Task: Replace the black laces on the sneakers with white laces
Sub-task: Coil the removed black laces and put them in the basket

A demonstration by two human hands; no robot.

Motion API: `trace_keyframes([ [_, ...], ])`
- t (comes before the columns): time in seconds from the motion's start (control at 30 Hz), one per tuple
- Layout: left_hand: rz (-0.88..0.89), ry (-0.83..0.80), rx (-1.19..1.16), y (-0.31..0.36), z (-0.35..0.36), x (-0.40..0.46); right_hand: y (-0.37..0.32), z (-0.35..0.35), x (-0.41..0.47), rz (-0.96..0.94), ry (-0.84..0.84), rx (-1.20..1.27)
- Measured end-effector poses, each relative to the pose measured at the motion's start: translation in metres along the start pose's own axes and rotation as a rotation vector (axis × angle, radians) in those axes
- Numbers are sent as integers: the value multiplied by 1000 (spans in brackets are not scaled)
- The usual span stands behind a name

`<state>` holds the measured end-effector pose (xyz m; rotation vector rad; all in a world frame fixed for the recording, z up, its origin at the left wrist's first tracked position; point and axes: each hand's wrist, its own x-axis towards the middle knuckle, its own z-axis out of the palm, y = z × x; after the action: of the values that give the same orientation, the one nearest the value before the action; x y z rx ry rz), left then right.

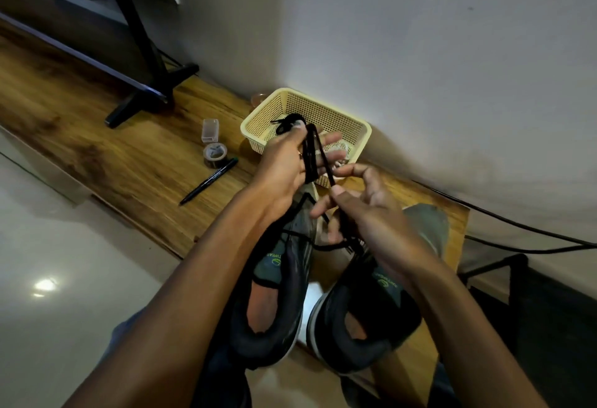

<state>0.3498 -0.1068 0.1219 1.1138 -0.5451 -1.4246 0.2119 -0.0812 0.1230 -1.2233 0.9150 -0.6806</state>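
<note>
Two dark grey sneakers stand side by side on the wooden table, heels toward me: the left sneaker (274,304) and the right sneaker (365,314). My left hand (287,162) is raised above them with a black lace (311,155) wound in loops around its fingers. My right hand (361,201) pinches the running strand of that lace between thumb and forefinger just below the left hand. The loose lace end trails down across the sneakers' tongues. Something pale lies in the basket behind my hands; I cannot tell if it is white laces.
A cream plastic basket (323,110) stands against the wall behind my hands, with a black lace lying in it. A tape roll (214,155), a small clear box (210,130) and a black pen (210,180) lie to the left. A monitor stand (145,97) is at far left; cables run at right.
</note>
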Motion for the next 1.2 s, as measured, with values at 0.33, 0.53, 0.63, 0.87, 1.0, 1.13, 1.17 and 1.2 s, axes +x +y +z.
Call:
trace_keyframes([
  [0.33, -154, -199, -284, 18, -14, -6, 4, -17, 6, 149, 238, -323],
  [0.53, -311, -441, 396, 13, -8, -16, -1, -24, 7, -22, 476, -65],
  [0.63, -304, -386, 614, 6, -9, -14, -4, -22, 5, -73, 436, 14],
  [0.87, -70, -54, 318, -3, -3, -4, -5, -15, 0, -161, 129, -185],
  [1.0, -87, -70, -12, 0, -1, 0, 8, -7, 3, 1, -158, -279],
  [1.13, -148, -152, -303, 8, -5, -2, 10, -13, 5, 204, -108, -397],
  [1.17, -167, -172, -311, 10, -6, -3, 8, -14, 6, 230, -14, -390],
  [1.2, -185, -190, -282, 12, -7, -5, 8, -17, 7, 242, 92, -355],
])
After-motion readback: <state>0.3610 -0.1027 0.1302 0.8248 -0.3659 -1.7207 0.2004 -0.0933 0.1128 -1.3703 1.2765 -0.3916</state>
